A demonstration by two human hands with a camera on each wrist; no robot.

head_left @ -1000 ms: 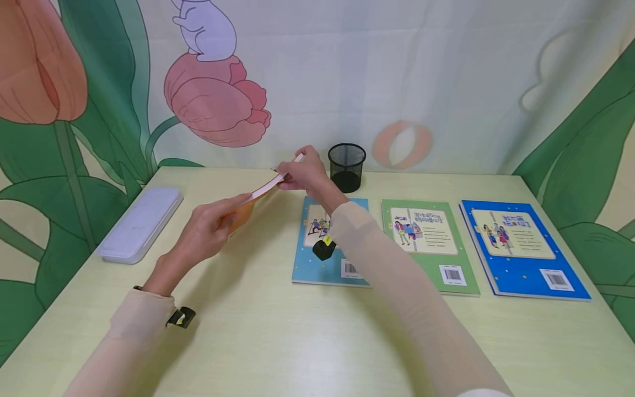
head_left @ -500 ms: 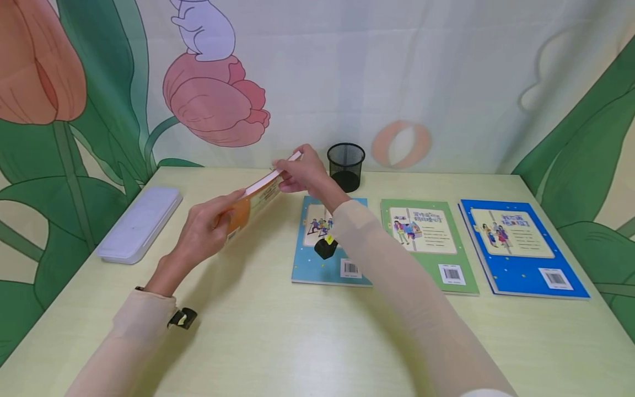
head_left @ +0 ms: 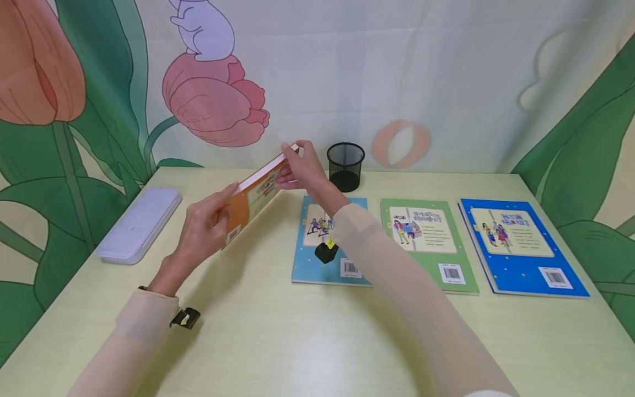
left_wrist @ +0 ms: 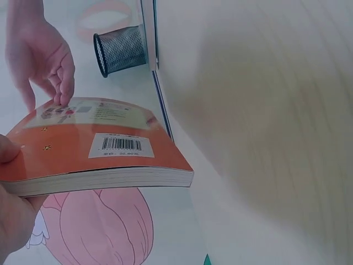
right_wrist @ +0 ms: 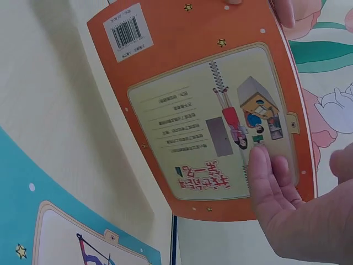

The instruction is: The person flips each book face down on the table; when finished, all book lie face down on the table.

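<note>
An orange book (head_left: 241,212) is held tilted above the left part of the table, its white page edge turned up. My left hand (head_left: 202,223) grips its near end, thumb on the cover side in the left wrist view. At the far end my right hand (head_left: 303,168) holds the book, fingers against the back cover (right_wrist: 209,127) with its cream panel and barcode. On the table to the right lie a light blue book (head_left: 312,264), a green book (head_left: 431,264) and a dark blue book (head_left: 526,275). The right forearm partly hides the light blue and green ones.
A black mesh pen holder (head_left: 345,165) stands at the back of the table, just right of my right hand. A pale lavender case (head_left: 141,223) lies at the table's left side. Behind the table (head_left: 278,342) hangs a curtain (head_left: 307,71) printed with flowers.
The orange book has tilted so that more of its back cover faces the head view. My left hand has shifted slightly left and up; the right hand has risen a little.
</note>
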